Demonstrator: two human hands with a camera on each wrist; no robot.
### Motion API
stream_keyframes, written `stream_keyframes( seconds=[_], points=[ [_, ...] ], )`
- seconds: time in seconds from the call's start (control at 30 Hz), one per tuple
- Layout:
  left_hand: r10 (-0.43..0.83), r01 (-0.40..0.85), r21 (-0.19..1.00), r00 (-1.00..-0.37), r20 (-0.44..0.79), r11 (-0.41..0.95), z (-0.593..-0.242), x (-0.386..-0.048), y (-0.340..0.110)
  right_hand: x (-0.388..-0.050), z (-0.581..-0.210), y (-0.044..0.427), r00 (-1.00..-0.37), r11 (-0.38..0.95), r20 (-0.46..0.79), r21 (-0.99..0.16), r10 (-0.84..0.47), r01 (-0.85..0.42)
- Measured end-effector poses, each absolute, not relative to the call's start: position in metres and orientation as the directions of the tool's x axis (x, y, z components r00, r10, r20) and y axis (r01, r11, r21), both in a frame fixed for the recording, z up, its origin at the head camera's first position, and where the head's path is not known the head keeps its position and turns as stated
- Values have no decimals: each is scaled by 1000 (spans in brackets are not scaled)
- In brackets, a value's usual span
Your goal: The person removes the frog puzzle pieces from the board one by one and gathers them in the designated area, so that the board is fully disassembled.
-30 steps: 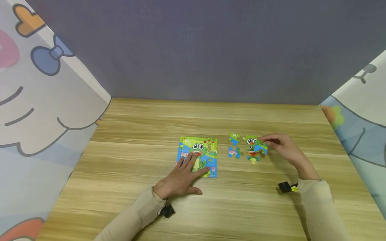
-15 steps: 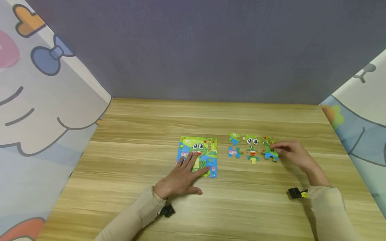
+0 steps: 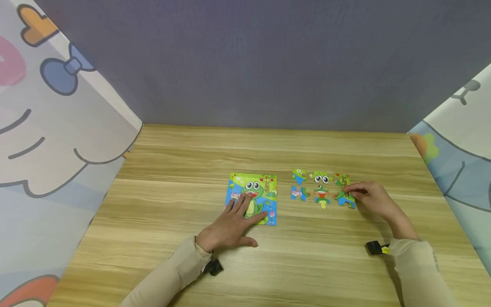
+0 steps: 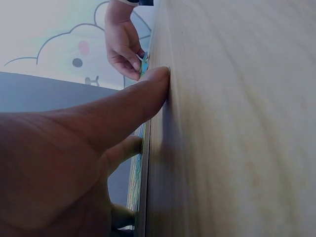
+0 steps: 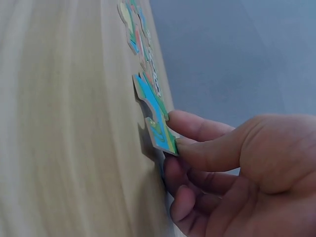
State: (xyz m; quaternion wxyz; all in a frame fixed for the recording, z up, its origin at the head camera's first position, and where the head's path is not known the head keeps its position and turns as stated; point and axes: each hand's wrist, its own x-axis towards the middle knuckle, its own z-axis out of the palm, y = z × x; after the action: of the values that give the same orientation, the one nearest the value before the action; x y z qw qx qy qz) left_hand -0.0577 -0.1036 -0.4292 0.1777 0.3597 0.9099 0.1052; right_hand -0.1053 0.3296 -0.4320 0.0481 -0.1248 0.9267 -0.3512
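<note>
A square frog picture board (image 3: 255, 186) lies flat on the table. My left hand (image 3: 230, 224) rests on its lower part with fingers spread, and the thumb (image 4: 148, 89) touches the tabletop. To the right, my right hand (image 3: 374, 198) pinches a puzzle piece (image 5: 157, 116) with blue and green print between thumb and forefinger. That piece is tilted, one edge raised off the wood. Directly above it in the head view is a piece with a tree print (image 3: 342, 177); whether the two are joined I cannot tell. Fingertips hide part of the held piece.
Left of the held piece lie a frog-eyes piece (image 3: 321, 178) and a mouth piece (image 3: 322, 195). Farther left are a green-and-blue piece (image 3: 298, 175) and a pink-flowered piece (image 3: 297, 193). A grey wall (image 3: 268, 64) stands behind the wooden table (image 3: 184, 157).
My right hand has moved right with its piece, away from the frog-eyes and mouth pieces, then shifted slightly lower. The tree print has come into sight. My left hand stays put.
</note>
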Motion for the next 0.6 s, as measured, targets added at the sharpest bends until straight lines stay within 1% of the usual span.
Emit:
stream_keyframes(
  seconds=[0.23, 0.6],
  points=[
    [691, 621, 307, -679, -248, 721, -428, -58, -103, -104, -430, 326, -968, 756, 13, -622, -252, -205],
    [688, 614, 316, -679, -254, 723, -429, -58, -103, -103, -428, 326, -973, 775, 28, -599, -231, -201]
  ],
)
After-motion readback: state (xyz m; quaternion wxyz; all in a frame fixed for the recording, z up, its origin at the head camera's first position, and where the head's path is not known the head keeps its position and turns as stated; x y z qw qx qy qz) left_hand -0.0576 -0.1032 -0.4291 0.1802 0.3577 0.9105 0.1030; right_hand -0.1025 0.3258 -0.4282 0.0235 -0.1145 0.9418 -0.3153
